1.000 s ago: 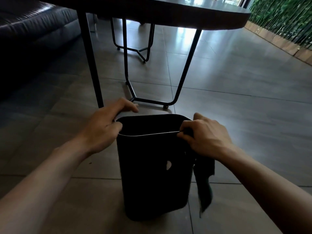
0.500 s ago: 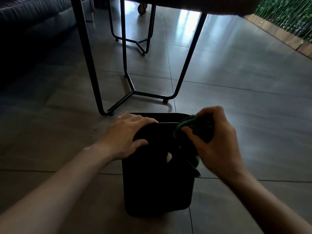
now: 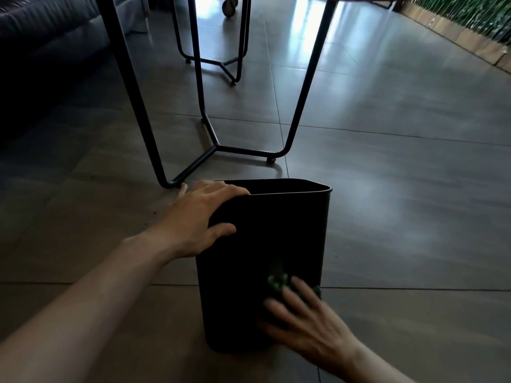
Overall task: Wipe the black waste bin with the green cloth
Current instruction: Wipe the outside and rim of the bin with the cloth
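Note:
The black waste bin stands upright on the tiled floor in front of me. My left hand grips its near-left rim, fingers over the edge and thumb on the outer wall. Low on the bin's near side, my right hand presses the green cloth flat against the wall with spread fingers. The hand is motion-blurred, and only a small bunch of cloth shows above the fingertips.
A table's black metal legs stand just beyond the bin, with a second frame farther back. A dark sofa is at the far left. A green plant wall with a wooden border runs along the top right.
My right hand carried the cloth from the bin's right rim down to the lower near wall. My left hand shifted its hold at the left rim. The view tilted downward.

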The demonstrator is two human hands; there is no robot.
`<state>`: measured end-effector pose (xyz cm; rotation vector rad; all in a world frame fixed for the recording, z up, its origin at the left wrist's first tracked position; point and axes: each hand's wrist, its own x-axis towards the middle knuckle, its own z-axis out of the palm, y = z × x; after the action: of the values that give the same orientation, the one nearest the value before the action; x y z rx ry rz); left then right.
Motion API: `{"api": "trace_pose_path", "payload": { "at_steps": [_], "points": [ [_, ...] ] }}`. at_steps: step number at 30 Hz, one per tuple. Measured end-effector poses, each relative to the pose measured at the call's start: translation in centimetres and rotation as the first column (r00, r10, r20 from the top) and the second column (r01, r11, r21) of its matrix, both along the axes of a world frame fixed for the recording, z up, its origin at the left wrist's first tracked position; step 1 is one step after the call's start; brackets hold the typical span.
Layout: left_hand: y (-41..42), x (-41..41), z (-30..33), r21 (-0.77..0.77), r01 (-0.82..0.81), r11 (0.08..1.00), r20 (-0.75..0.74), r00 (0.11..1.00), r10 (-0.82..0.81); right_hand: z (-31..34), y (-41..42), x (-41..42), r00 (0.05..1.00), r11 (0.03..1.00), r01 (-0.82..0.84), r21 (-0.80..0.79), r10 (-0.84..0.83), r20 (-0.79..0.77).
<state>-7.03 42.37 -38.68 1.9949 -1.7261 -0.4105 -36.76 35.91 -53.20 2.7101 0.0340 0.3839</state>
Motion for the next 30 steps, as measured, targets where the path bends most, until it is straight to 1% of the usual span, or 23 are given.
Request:
{"api": "trace_pose_path", "payload": {
  "at_steps": [2,4,6,7,8,9,10,12,14,15,16,17,18,19,21,22,23,24,25,26,28,29,30],
  "points": [
    [-0.2,-0.1,0.0,-0.003,-0.005,1.000,0.002,1.000,0.005,3.5,-2.3,2.4,0.973,0.992,0.071,0.104,-0.092,0.211],
    [-0.2,-0.1,0.1,0.002,-0.008,1.000,0.005,1.000,0.008,6.9,-4.6,5.0,0.878,0.943,0.192,0.271,-0.289,0.383],
    [-0.3,-0.1,0.1,0.015,-0.006,1.000,0.009,1.000,0.005,8.7,-5.8,6.9,0.767,0.871,0.264,0.415,-0.450,0.457],
    [-0.3,-0.1,0.2,0.018,-0.006,1.000,0.012,1.000,0.006,8.6,-5.5,7.4,0.739,0.851,0.286,0.440,-0.488,0.465],
    [-0.3,-0.1,0.2,0.019,-0.009,1.000,0.016,1.000,0.008,7.7,-4.5,7.4,0.739,0.850,0.300,0.434,-0.495,0.458],
    [-0.4,-0.1,0.2,0.019,-0.013,1.000,0.020,1.000,0.013,6.3,-2.9,7.0,0.774,0.867,0.292,0.403,-0.462,0.433],
    [-0.4,-0.1,0.2,0.019,-0.019,1.000,0.021,1.000,0.018,4.4,-1.1,6.1,0.838,0.901,0.257,0.349,-0.388,0.384],
    [-0.4,-0.2,0.3,0.023,-0.018,1.000,0.023,1.000,0.018,0.8,2.4,3.3,0.955,0.956,0.159,0.247,-0.213,0.207],
    [-0.3,-0.3,0.3,0.024,-0.009,1.000,0.028,1.000,0.008,-0.8,4.2,1.0,0.991,0.960,0.108,0.257,-0.125,0.050],
    [-0.3,-0.4,0.3,0.023,-0.005,1.000,0.028,1.000,0.004,-0.5,4.2,0.6,0.992,0.952,0.114,0.283,-0.124,0.018],
    [-0.3,-0.4,0.3,0.020,-0.006,1.000,0.028,1.000,0.005,0.3,3.6,0.8,0.989,0.942,0.135,0.307,-0.149,0.023],
    [-0.3,-0.4,0.3,0.020,-0.009,1.000,0.029,1.000,0.009,1.5,2.7,1.4,0.977,0.924,0.174,0.340,-0.205,0.057],
    [-0.3,-0.4,0.3,0.024,-0.013,1.000,0.029,0.999,0.012,3.2,1.4,2.3,0.949,0.896,0.224,0.384,-0.290,0.125],
    [-0.4,-0.4,0.4,0.027,-0.014,1.000,0.027,1.000,0.013,5.3,-0.1,3.5,0.897,0.849,0.269,0.455,-0.392,0.202],
    [-0.3,-0.3,0.3,0.033,-0.012,0.999,0.024,1.000,0.011,9.1,-3.0,6.1,0.761,0.766,0.307,0.565,-0.554,0.338],
    [-0.3,-0.3,0.3,0.035,-0.010,0.999,0.024,1.000,0.009,10.2,-3.9,7.2,0.702,0.732,0.324,0.600,-0.611,0.367],
    [-0.3,-0.2,0.3,0.037,-0.011,0.999,0.024,1.000,0.010,10.6,-4.0,8.0,0.668,0.703,0.344,0.623,-0.649,0.363],
    [-0.3,-0.2,0.4,0.038,-0.013,0.999,0.023,1.000,0.012,10.5,-3.4,8.4,0.667,0.694,0.356,0.625,-0.658,0.350],
    [-0.3,-0.2,0.4,0.038,-0.013,0.999,0.023,1.000,0.012,9.6,-2.3,8.2,0.706,0.709,0.356,0.609,-0.631,0.323],
    [-0.4,-0.2,0.4,0.034,-0.013,0.999,0.024,1.000,0.012,8.1,-0.7,7.5,0.773,0.746,0.339,0.572,-0.568,0.282],
    [-0.4,-0.2,0.4,0.034,-0.003,0.999,0.039,0.999,0.002,4.4,2.9,4.9,0.912,0.832,0.284,0.476,-0.388,0.135],
    [-0.4,-0.2,0.4,0.035,0.004,0.999,0.042,0.999,-0.005,2.8,4.2,3.4,0.951,0.868,0.258,0.424,-0.305,0.046],
    [-0.3,-0.4,0.4,0.035,0.012,0.999,0.038,0.999,-0.013,1.9,4.8,2.1,0.966,0.885,0.244,0.396,-0.259,-0.017]
  ]
}}
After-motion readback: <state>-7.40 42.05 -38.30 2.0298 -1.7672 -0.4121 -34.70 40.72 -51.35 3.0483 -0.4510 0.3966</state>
